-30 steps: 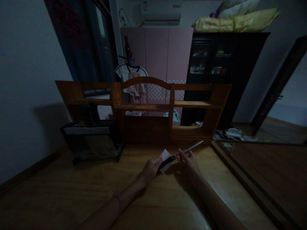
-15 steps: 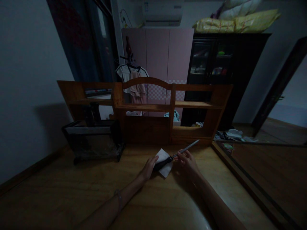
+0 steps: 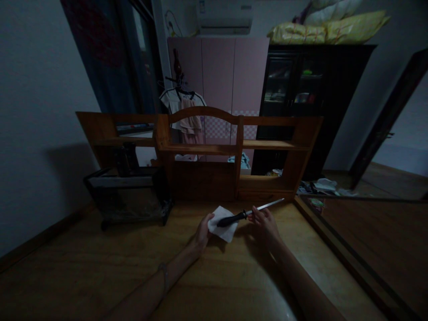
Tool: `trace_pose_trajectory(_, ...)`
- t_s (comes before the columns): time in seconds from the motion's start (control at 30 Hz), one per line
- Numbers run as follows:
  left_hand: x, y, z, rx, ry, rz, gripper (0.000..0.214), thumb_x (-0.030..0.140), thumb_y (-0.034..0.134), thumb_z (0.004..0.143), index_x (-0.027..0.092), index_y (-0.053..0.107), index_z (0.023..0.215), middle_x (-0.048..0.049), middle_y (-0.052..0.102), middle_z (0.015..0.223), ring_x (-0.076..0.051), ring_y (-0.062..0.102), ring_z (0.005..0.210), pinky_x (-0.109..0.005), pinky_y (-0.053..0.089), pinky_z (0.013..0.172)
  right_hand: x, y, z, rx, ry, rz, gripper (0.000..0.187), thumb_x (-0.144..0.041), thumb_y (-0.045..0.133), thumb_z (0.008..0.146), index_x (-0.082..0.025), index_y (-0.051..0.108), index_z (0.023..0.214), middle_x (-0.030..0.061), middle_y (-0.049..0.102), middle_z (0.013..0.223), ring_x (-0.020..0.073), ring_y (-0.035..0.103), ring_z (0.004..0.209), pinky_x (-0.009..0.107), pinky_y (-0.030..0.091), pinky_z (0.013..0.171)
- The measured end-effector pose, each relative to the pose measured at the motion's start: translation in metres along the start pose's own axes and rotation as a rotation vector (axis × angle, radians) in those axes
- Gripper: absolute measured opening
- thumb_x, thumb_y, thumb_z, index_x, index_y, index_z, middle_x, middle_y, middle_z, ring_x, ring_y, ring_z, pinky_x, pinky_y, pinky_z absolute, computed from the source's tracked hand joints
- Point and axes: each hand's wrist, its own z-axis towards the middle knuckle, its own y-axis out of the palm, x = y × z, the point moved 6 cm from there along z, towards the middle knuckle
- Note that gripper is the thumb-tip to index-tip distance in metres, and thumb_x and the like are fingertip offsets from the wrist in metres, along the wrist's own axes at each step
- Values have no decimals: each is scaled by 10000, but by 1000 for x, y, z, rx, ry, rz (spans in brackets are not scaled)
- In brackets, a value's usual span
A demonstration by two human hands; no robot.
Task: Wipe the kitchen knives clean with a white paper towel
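Note:
My left hand [image 3: 202,232] pinches the left edge of a white tissue or paper sheet [image 3: 228,234], which is spread under a black handle. The handle belongs to what looks like a screwdriver [image 3: 233,218], with a long metal shaft pointing up and to the right. My right hand [image 3: 264,221] grips that shaft just beyond the handle's collar, fingers closed around it. Both hands are above the wooden tabletop [image 3: 214,276]. The handle's end rests over the paper, clear of my left fingers.
A wooden shelf unit [image 3: 200,149] stands along the table's far side. At left is a dark, tank-like box [image 3: 129,196] with a black object [image 3: 126,158] on top. A raised wooden edge [image 3: 334,243] runs along the right. Wardrobes and hanging clothes are behind.
My right hand has drawn the screwdriver slightly right, and its shaft is tilted less steeply. My left hand has come off the handle, and more of the paper shows.

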Motion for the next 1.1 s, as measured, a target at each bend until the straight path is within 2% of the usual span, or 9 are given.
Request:
trace_pose_trajectory(0.13,-11,4,2,-57,-50,-59,256,299,565,761,83,639,876,-111,708,837,-257,664,768,-331,519,686,3,8,-2,-68,21,-2,326,-417,751,630,-195,546,753,-3,641,661,146,638,615,287,517,647)
trace_pose_trajectory(0.23,-20,5,5,-114,-74,-48,298,317,594,754,80,643,927,-117,701,917,-256,656,852,-312,512,730,6,12,-4,-83,23,-18,340,-427,757,613,-197,540,739,-17,623,634,144,632,607,286,513,634)
trace_pose_trajectory(0.37,-20,6,7,-161,-22,-34,304,343,611,738,81,654,887,-106,702,877,-239,655,819,-290,499,734,5,10,-3,-50,35,-45,351,-436,763,595,-193,537,711,-15,621,636,142,627,612,268,505,612)
trace_pose_trajectory(0.53,-14,-3,8,-39,43,-5,268,346,621,689,102,638,798,-65,689,753,-210,640,682,-285,484,673,1,6,-2,-28,46,-42,317,-363,782,587,-185,550,706,-6,626,683,115,601,592,240,492,595)
trace_pose_trajectory(0.67,-12,-1,8,-76,96,20,280,368,598,684,104,629,772,-60,680,739,-208,632,678,-290,471,687,2,4,-1,-13,64,-35,308,-340,791,576,-186,552,695,-7,628,678,103,583,569,226,481,565)
trace_pose_trajectory(0.77,-15,0,8,-103,63,-16,266,354,594,693,105,625,782,-54,680,728,-195,627,662,-279,469,673,5,2,0,9,83,-26,310,-321,799,560,-189,548,684,-9,625,657,103,575,554,219,471,534)
trace_pose_trajectory(0.93,-16,1,7,-82,18,-41,210,307,578,707,109,620,766,-47,678,686,-185,622,624,-267,469,641,8,3,0,2,99,13,288,-308,776,600,-195,529,697,-23,619,638,91,564,532,192,448,493)
trace_pose_trajectory(1.03,-16,2,5,-45,-2,-15,195,295,563,720,114,627,758,-52,686,692,-207,638,649,-281,475,656,7,5,0,-37,95,28,282,-313,755,635,-207,555,804,-6,657,693,99,587,563,189,455,507)
trace_pose_trajectory(1.1,-13,1,4,-8,3,-22,177,282,575,715,115,628,740,-53,685,677,-212,641,642,-281,475,646,7,7,0,-77,98,27,341,-319,741,658,-218,569,935,16,682,738,103,596,568,192,459,515)
